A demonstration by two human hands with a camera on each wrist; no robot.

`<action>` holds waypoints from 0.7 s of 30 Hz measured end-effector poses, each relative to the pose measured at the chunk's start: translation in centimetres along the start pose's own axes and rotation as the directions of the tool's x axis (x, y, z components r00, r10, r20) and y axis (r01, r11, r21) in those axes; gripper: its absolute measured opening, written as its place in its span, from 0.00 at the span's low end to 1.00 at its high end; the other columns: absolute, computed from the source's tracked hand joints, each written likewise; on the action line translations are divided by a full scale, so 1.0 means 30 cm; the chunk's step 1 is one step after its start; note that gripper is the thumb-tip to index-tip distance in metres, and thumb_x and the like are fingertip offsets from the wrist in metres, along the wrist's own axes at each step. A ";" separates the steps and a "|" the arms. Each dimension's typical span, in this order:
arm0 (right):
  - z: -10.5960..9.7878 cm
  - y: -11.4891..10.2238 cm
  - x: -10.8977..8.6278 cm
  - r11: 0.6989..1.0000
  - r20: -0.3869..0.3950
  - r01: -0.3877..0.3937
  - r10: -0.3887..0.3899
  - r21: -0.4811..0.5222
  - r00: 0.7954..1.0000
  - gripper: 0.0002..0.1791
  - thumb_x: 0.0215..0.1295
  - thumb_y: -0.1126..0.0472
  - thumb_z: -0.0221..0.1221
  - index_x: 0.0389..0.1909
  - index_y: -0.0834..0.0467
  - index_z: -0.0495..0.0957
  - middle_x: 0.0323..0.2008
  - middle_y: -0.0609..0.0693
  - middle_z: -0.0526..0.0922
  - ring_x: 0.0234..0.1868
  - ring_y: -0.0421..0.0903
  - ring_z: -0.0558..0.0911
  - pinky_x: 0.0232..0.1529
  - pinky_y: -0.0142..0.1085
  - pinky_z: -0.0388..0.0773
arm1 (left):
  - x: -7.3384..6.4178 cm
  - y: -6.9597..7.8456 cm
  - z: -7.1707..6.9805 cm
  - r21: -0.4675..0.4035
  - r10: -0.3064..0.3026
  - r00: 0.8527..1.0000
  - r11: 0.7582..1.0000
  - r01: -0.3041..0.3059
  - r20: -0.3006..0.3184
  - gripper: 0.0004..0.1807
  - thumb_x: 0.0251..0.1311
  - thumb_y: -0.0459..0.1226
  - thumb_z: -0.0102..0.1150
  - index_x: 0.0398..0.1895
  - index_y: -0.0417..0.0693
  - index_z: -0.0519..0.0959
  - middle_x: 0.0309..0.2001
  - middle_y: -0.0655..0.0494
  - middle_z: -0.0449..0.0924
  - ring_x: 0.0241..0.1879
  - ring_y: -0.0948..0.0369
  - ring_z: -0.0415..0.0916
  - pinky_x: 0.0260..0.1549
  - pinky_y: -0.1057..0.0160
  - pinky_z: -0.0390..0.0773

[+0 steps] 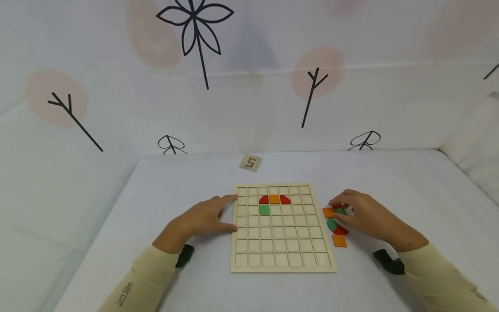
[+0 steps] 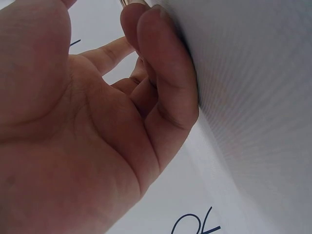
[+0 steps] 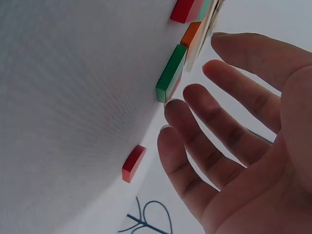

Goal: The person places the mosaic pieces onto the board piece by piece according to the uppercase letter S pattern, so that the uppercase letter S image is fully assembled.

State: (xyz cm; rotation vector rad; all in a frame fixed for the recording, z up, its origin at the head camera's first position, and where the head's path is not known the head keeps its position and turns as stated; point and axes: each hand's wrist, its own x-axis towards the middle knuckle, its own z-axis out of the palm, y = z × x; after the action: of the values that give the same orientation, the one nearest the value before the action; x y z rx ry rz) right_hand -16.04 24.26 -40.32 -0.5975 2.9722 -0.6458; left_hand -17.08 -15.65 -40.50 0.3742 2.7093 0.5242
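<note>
A pale gridded board [image 1: 283, 269] lies on the white surface. Near its top, two red rounded pieces [image 1: 264, 199] flank an orange square [image 1: 274, 199], with a green square [image 1: 264, 209] below the left one. My left hand [image 1: 202, 219] touches the board's left edge with spread thumb and index finger; its other fingers bend. Right of the board, my right hand [image 1: 364, 214] hovers over loose pieces, fingers loosely bent, gripping nothing visible. Around its fingertips are an orange square [image 1: 328, 212] and a green piece [image 3: 170, 75]. A red piece [image 3: 133, 163] lies apart in the right wrist view.
A small card [image 1: 251, 162] with an S-shaped pattern lies beyond the board. Nearer me on the right are a green rounded piece [image 1: 332, 224], a red one [image 1: 341, 230] and another orange square [image 1: 339, 241]. A white patterned cloth [image 1: 249, 108] hangs behind.
</note>
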 end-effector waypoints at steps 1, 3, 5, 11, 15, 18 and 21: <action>-0.001 0.002 0.000 1.000 0.003 0.003 -0.003 -0.003 1.000 0.14 0.58 0.61 0.71 0.46 0.55 0.85 0.43 0.45 0.82 0.44 0.45 0.79 0.44 0.42 0.80 | 0.000 0.000 0.000 -0.001 0.003 1.000 1.000 -0.003 0.000 0.49 0.51 0.57 0.73 0.76 0.66 0.60 0.34 0.56 0.70 0.31 0.61 0.67 0.31 0.61 0.66; -0.004 0.007 0.000 1.000 0.012 0.003 -0.003 -0.009 1.000 0.15 0.57 0.61 0.72 0.46 0.55 0.85 0.44 0.45 0.83 0.43 0.45 0.79 0.44 0.41 0.80 | 0.000 -0.001 0.000 -0.001 0.009 1.000 1.000 -0.009 0.000 0.49 0.51 0.57 0.73 0.76 0.66 0.60 0.34 0.56 0.70 0.31 0.61 0.67 0.31 0.61 0.66; -0.006 0.012 -0.001 1.000 0.022 -0.006 0.006 -0.013 1.000 0.16 0.56 0.60 0.72 0.47 0.55 0.85 0.44 0.46 0.82 0.43 0.45 0.78 0.43 0.39 0.80 | 0.001 -0.002 0.000 -0.002 0.011 1.000 1.000 -0.011 -0.002 0.49 0.51 0.57 0.73 0.76 0.66 0.60 0.34 0.56 0.70 0.31 0.61 0.67 0.31 0.61 0.66; -0.008 0.020 0.000 0.999 0.046 -0.043 0.044 -0.023 0.998 0.16 0.56 0.60 0.72 0.47 0.54 0.85 0.42 0.45 0.81 0.41 0.43 0.76 0.38 0.35 0.77 | 0.003 -0.008 0.001 -0.006 0.008 1.000 1.000 -0.008 -0.004 0.49 0.51 0.57 0.73 0.76 0.67 0.60 0.34 0.56 0.70 0.31 0.61 0.67 0.31 0.61 0.66; -0.006 0.020 0.004 0.999 0.074 -0.039 0.040 -0.019 0.996 0.14 0.57 0.60 0.71 0.44 0.53 0.86 0.37 0.44 0.80 0.39 0.43 0.75 0.36 0.32 0.76 | 0.002 -0.009 0.000 -0.009 0.012 1.000 1.000 -0.012 -0.003 0.49 0.50 0.57 0.73 0.76 0.67 0.60 0.34 0.56 0.70 0.30 0.61 0.67 0.31 0.61 0.66; -0.003 0.014 0.004 1.000 0.097 -0.027 0.026 0.010 0.995 0.11 0.57 0.60 0.71 0.42 0.51 0.87 0.35 0.42 0.79 0.37 0.42 0.75 0.34 0.30 0.74 | 0.002 -0.010 0.001 -0.009 0.017 1.000 1.000 -0.017 -0.004 0.50 0.50 0.57 0.73 0.76 0.66 0.60 0.34 0.56 0.70 0.31 0.61 0.67 0.31 0.61 0.67; 0.000 0.007 0.000 0.999 0.111 -0.006 0.001 0.042 0.994 0.09 0.59 0.60 0.70 0.40 0.47 0.87 0.34 0.41 0.78 0.35 0.40 0.74 0.33 0.29 0.73 | 0.002 -0.012 0.003 -0.007 0.019 1.000 1.000 -0.019 -0.005 0.50 0.50 0.57 0.74 0.76 0.66 0.60 0.34 0.56 0.70 0.31 0.61 0.68 0.32 0.61 0.67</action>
State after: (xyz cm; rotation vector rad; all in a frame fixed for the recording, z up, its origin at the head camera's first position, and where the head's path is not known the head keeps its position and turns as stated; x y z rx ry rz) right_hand -16.13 24.44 -40.43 -0.6037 2.8493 -0.6511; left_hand -17.18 -15.91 -40.74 0.3979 2.7103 0.5399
